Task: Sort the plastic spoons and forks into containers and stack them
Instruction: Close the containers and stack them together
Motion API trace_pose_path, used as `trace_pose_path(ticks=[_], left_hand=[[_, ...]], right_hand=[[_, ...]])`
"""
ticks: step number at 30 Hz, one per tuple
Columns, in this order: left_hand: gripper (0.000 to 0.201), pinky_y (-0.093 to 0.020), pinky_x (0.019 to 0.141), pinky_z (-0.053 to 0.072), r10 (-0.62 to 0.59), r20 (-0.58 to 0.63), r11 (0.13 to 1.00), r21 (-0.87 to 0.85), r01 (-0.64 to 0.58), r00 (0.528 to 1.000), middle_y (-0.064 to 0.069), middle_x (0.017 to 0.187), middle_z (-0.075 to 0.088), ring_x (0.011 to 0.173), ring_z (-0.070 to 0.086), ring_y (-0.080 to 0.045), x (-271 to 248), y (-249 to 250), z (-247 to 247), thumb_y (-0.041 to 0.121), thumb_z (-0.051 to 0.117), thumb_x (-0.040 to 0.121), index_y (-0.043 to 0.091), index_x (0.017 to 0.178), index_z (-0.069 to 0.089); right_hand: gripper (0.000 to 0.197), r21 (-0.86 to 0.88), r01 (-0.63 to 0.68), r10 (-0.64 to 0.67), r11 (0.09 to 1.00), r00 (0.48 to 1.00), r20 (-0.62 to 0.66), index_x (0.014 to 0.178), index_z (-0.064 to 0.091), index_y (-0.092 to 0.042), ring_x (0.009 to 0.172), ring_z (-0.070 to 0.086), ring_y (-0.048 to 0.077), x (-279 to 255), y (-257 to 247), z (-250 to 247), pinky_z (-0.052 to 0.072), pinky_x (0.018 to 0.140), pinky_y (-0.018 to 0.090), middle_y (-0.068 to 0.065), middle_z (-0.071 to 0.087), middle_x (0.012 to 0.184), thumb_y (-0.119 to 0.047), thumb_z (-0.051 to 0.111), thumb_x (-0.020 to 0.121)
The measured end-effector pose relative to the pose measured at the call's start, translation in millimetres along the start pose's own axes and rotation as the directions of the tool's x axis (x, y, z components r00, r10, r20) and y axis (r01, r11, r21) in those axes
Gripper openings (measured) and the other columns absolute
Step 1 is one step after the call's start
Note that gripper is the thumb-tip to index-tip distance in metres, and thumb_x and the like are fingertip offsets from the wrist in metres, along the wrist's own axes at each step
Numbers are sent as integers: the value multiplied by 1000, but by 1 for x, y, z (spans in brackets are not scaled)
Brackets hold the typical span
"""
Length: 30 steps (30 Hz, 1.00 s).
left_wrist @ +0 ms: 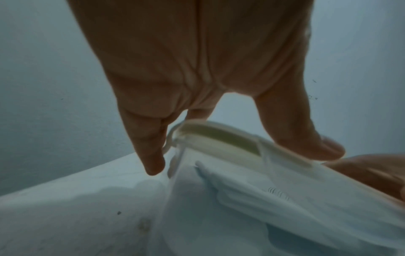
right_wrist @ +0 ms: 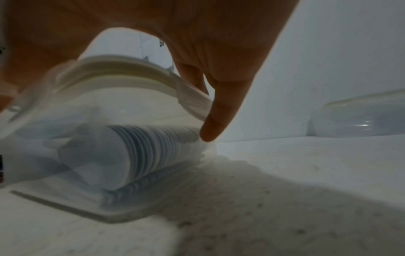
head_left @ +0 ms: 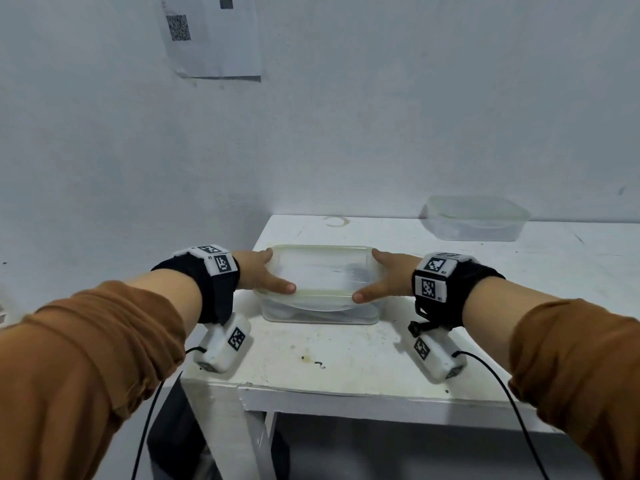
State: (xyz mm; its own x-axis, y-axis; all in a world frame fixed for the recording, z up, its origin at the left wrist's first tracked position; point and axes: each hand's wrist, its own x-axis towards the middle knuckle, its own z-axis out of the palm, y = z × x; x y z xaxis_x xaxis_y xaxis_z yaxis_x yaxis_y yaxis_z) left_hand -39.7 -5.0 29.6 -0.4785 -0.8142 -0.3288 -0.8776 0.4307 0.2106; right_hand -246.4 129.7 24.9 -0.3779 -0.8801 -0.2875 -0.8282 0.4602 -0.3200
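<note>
A clear plastic container [head_left: 318, 311] stands at the table's near left, covered by a cloudy lid [head_left: 322, 271]. White plastic cutlery [right_wrist: 149, 150] lies nested in a row inside it, and shows through the wall [left_wrist: 252, 190] in the left wrist view too. My left hand [head_left: 265, 271] grips the lid's left end, thumb on the front rim and fingers [left_wrist: 153, 161] hooked over the far corner. My right hand [head_left: 382, 275] grips the right end the same way, with one finger [right_wrist: 217, 121] reaching down past the rim. I cannot tell spoons from forks.
A second clear container [head_left: 474, 220] sits by the wall at the back right of the white table [head_left: 346, 358], also seen as a container [right_wrist: 359, 117] in the right wrist view. A paper sheet with a code [head_left: 211, 36] hangs on the wall. The table's left edge is close to my left hand.
</note>
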Motion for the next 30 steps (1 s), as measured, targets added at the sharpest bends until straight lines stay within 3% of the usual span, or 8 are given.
trace_pose_path(ticks=[9, 17, 24, 30], left_hand=[[101, -32, 112, 19, 55, -36, 996, -63, -57, 998, -4, 155, 23, 142, 23, -23, -1, 47, -7, 56, 64, 78, 16, 151, 6], [104, -33, 114, 17, 134, -16, 989, -53, -135, 991, -3, 155, 23, 142, 23, -23, 15, 152, 5, 60, 62, 76, 17, 151, 5], [104, -31, 112, 19, 184, 17, 982, -45, -183, 983, -2, 155, 24, 141, 25, -23, 33, 243, 25, 60, 61, 77, 17, 151, 3], [101, -31, 110, 22, 184, 23, 981, -65, -182, 983, -3, 153, 29, 139, 29, -23, 45, 296, 44, 58, 61, 79, 15, 151, 5]], right_hand=[[110, -28, 21, -23, 999, 997, -71, 151, 8, -19, 140, 26, 23, 0, 43, -29, 24, 112, 36, 2, 25, 154, -63, 67, 69], [117, -42, -43, 40, 998, 997, -73, 150, 10, -21, 139, 28, 22, -6, 145, -78, 22, 115, 41, 0, 28, 153, -69, 69, 61], [112, -41, -90, 86, 995, 992, -94, 151, 8, -21, 140, 27, 22, -10, 234, -110, 22, 115, 36, 3, 25, 154, -61, 71, 67], [114, -36, -99, 96, 994, 993, -65, 151, 6, -23, 141, 26, 23, -4, 289, -122, 21, 115, 40, 3, 24, 154, -62, 71, 66]])
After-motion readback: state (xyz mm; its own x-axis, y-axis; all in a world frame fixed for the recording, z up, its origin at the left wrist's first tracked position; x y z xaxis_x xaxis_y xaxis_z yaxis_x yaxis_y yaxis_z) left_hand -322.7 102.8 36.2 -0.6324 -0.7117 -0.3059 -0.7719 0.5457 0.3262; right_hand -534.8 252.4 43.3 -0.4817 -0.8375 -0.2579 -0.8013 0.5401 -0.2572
